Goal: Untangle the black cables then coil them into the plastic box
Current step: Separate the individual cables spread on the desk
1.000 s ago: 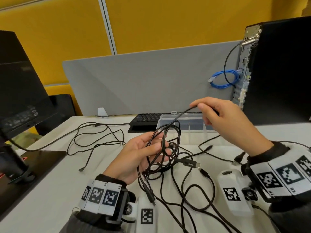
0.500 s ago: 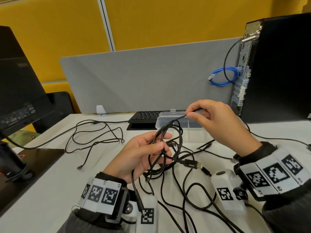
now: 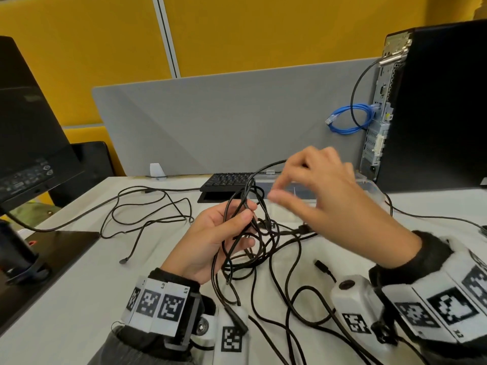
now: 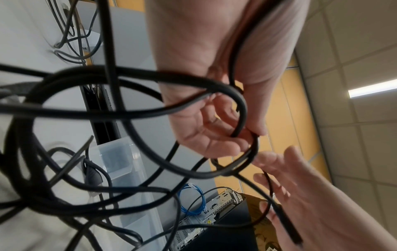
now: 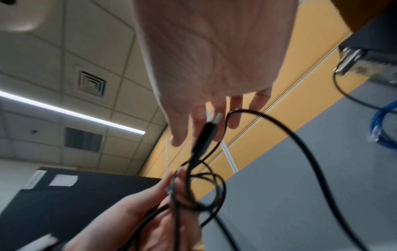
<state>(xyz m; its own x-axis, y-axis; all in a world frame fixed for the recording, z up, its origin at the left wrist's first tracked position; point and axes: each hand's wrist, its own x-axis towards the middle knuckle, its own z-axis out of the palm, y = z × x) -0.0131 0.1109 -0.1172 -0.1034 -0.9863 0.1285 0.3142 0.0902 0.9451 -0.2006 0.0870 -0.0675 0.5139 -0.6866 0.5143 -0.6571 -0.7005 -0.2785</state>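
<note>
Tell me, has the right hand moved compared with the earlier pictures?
Yes. The right hand has opened and shifted right, toward the computer tower, off its pinch on the black cable.

Motion-blurred right hand (image 3: 324, 196) hiding plastic box (image 3: 369, 184)

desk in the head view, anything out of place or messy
Yes: the black cables lie in a knotted heap, part gripped by the left hand. The clear plastic box behind holds no coil. A blue network cable dangles unplugged from the black computer tower.
</note>
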